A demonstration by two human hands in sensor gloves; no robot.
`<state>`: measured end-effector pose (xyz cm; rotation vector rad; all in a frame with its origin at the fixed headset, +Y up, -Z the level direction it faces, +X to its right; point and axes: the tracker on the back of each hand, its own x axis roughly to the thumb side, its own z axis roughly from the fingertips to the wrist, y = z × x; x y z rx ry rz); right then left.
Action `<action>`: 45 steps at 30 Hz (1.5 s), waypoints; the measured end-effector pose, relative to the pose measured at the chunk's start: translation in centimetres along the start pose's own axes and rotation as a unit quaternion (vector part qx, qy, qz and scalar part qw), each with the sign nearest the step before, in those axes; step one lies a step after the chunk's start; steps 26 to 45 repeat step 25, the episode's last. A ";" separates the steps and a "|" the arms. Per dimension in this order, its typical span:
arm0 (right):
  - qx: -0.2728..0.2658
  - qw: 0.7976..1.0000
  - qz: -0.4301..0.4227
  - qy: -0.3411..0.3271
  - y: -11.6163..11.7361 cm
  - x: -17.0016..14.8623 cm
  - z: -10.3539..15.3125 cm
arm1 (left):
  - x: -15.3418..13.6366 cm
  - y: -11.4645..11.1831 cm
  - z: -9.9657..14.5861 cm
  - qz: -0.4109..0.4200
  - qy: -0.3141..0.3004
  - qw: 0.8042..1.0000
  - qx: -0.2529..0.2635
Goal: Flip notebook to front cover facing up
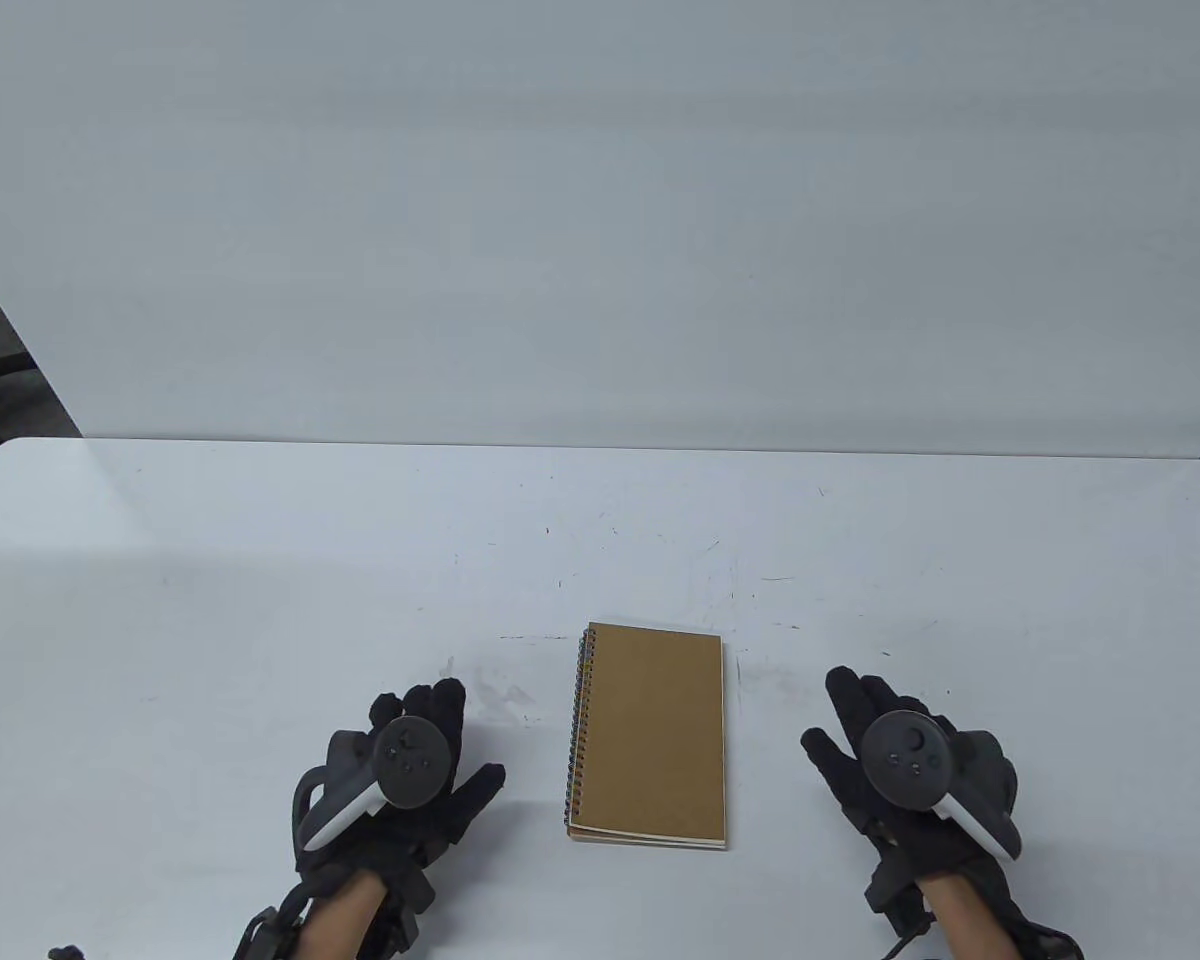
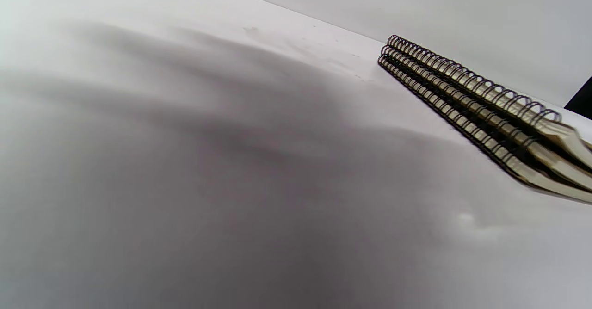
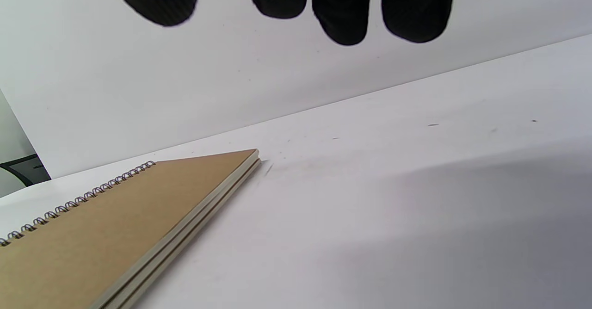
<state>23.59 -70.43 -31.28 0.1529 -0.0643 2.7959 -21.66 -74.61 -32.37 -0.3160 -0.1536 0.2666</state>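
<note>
Lying flat on the white worktop [image 1: 260, 560], the notebook [image 1: 648, 735] sat between the two hands, just beside neither and touched by neither, its plain brown cover up and its spiral binding [image 1: 578, 730] on the side toward the left hand [image 1: 400, 775]. The left hand rested palm down with fingers loosely spread, holding nothing; its tracker hid most of its back, and its own wrist view showed no fingers at all, only a blurred shadow on the worktop and the wire coils. The right hand [image 1: 905, 770] lay likewise, fingers extended and empty. In the right wrist view the fingertips [image 3: 342, 17] were cut off at the top edge, hanging clear of the surface, with the notebook's far corner off to their left. Whether that brown cover was front or back could not be told.
</note>
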 end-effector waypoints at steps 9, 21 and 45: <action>0.002 1.000 0.010 -0.026 1.0 -1.5 0.8 | -0.2 -0.4 -0.2 0.006 0.004 1.000 -0.009; 0.011 0.996 0.076 -0.046 1.8 -0.6 1.0 | -0.1 -0.7 -0.5 0.005 0.004 1.000 -0.023; 0.018 0.996 0.081 -0.044 2.0 -0.6 0.9 | -0.1 -0.8 -0.6 0.002 0.006 1.000 -0.028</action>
